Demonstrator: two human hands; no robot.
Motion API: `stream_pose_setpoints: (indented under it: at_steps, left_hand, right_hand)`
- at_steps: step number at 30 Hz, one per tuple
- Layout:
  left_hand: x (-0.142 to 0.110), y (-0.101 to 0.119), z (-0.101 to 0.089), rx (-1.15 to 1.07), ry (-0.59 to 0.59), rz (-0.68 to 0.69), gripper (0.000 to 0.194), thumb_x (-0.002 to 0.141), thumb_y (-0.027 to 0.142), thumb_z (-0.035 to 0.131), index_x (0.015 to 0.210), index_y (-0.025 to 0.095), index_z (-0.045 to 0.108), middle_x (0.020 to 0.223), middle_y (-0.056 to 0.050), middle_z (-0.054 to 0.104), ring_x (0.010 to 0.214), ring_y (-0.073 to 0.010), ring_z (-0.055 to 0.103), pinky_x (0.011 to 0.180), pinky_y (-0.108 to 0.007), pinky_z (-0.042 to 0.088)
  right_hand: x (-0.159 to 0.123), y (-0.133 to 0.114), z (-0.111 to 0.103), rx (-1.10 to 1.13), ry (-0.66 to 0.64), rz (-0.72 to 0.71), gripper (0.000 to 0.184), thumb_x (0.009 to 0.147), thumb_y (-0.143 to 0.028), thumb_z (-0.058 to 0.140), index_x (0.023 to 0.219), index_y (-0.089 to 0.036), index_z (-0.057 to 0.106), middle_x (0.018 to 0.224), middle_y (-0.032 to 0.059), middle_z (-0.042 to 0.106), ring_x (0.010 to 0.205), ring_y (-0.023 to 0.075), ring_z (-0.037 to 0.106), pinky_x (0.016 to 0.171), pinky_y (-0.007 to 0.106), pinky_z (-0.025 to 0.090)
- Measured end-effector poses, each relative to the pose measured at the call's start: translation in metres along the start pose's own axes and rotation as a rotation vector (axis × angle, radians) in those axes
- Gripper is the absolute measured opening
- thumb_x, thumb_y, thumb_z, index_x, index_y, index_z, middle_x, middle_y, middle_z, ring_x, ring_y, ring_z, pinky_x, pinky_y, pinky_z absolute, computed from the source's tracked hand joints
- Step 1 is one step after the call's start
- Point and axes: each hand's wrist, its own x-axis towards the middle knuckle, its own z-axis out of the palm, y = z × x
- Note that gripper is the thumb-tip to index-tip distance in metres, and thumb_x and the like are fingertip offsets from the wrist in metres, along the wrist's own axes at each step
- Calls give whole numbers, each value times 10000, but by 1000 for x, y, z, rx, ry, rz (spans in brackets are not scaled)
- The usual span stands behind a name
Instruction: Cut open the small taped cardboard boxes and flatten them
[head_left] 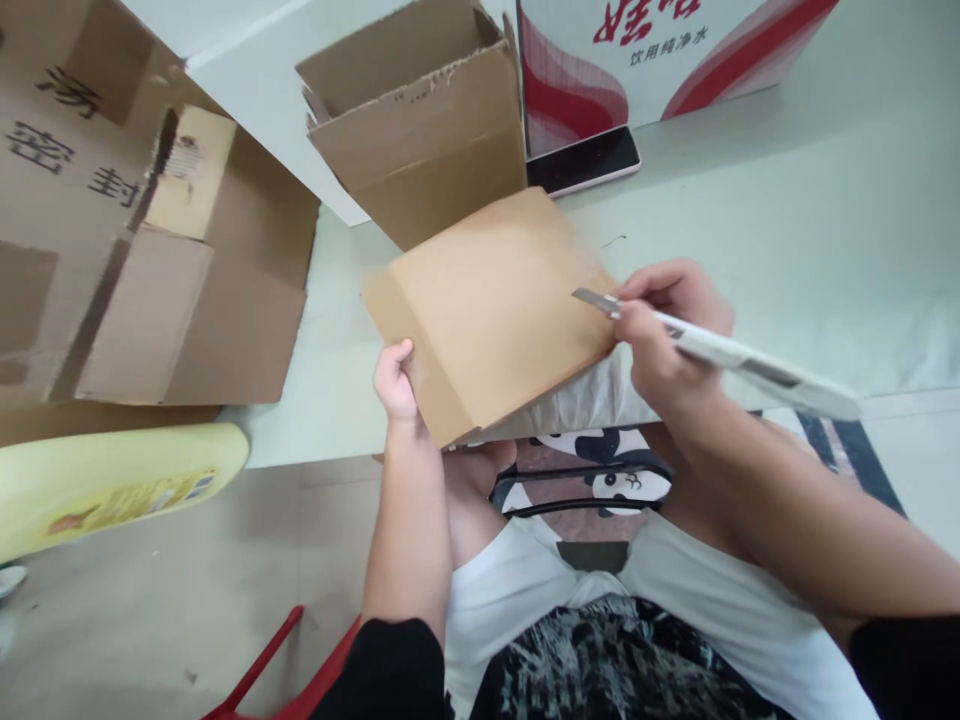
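Observation:
A flat brown cardboard piece (pixel 502 300) with a creased left flap tilts over the table's front edge. My left hand (pixel 396 380) grips that flap near its lower left side, thumb on top and the other fingers hidden beneath. In my right hand (pixel 667 335) is a white utility knife (pixel 757 362), its short metal blade out and pointing left over the cardboard's right part. Whether the blade touches the surface I cannot tell. The right-hand fingers are pinched around the front of the handle and slightly blurred.
Behind the cardboard stands an open brown box (pixel 442 140). A dark phone-like slab (pixel 585 160) lies by a white-and-red carton (pixel 675 60). Large cardboard boxes (pixel 247 270) fill the left, with a yellow bottle (pixel 120 485) below. A red stool (pixel 315 680) is on the floor.

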Motion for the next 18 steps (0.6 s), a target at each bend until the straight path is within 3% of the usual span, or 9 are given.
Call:
stream_pose_setpoints:
  at_steps: [3,7,12,15,18]
  left_hand:
    - [7,2,-4,-2,13,54,274,650,331,715,891,200,713,874,-36,774,894,-217,739,853,-311,585]
    - [10,6,-7,15,44,43,263,665,290,693,914,204,702,900,-37,765,941,-234,729,887,-338,581]
    - [10,7,-5,-35,57,68,267,664,250,684,924,196,714,895,-26,762,904,-210,721,896,-326,587]
    - [14,6,-10,-84,40,34,266,723,259,663,971,187,725,908,-28,770,919,-206,734,910,-321,586]
    - [19,4,-18,-115,51,45,274,790,278,637,1029,179,726,952,-30,783,948,-205,749,945,-324,586]
  right_hand:
    - [8,5,2,275,174,74,240,915,-482,646,794,-277,614,570,-54,541,426,116,459,393,276,324]
    - [16,9,0,352,318,169,357,962,-586,569,784,-276,569,465,-85,413,369,108,408,363,253,266]
    - [12,15,-5,177,158,175,233,915,-486,702,891,-272,616,601,-74,611,485,104,569,474,251,435]
    - [10,22,-5,81,114,128,288,908,-541,740,952,-273,642,702,-40,688,667,146,710,625,294,555]
    - [8,26,-5,19,108,114,347,955,-633,651,1009,-290,631,783,-18,733,775,179,764,770,357,610]
